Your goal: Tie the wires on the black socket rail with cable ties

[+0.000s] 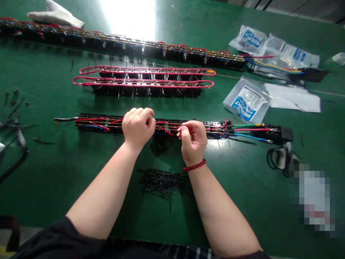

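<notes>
A long black strip (91, 124) with metal rods and red and blue wires lies across the table in front of me. My left hand (138, 127) is closed over the middle of this strip, fingers curled; anything inside them is hidden. Farther right on the same strip, my right hand (193, 140) pinches thumb and forefinger together beside a red wire, and what is between them is too small to make out. Nearer to me, between my forearms, lies a pile of black cable ties (161, 181).
Beyond the strip sit red-cabled assemblies (145, 84) and a longer wired strip (167, 50). Plastic bags (247, 100) and white paper (293, 98) are at right, near scissors (281, 158). A white glove (55, 15) lies far left, loose black scraps (16, 126) at left.
</notes>
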Demonstrator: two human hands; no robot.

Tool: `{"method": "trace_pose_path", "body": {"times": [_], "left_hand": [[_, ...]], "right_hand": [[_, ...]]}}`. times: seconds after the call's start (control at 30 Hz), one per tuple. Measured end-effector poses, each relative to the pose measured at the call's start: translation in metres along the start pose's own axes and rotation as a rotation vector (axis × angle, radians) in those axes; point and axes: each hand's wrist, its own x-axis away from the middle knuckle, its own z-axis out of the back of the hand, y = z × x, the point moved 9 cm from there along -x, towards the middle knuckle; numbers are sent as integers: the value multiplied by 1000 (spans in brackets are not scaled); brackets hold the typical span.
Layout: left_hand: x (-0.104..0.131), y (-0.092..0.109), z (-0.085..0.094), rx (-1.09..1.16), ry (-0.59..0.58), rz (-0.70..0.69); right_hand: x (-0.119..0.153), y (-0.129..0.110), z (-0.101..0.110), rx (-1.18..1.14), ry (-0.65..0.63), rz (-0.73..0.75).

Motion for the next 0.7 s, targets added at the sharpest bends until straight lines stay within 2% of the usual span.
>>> {"method": "trace_pose_path", "body": {"times": [0.13, 0.43, 0.57, 0.7], "left_hand": [[0, 4, 1, 3, 8, -48], [1, 12, 0, 43, -17, -129], [0, 14, -3, 37, -41, -142], [-1, 12, -6, 27, -58, -122]], "right_hand": [[0, -3, 1, 61, 12, 18], [0, -24, -10, 211, -93, 116], [0, -20, -11, 177, -110, 75], [3, -6, -15, 107, -157, -34]]}}
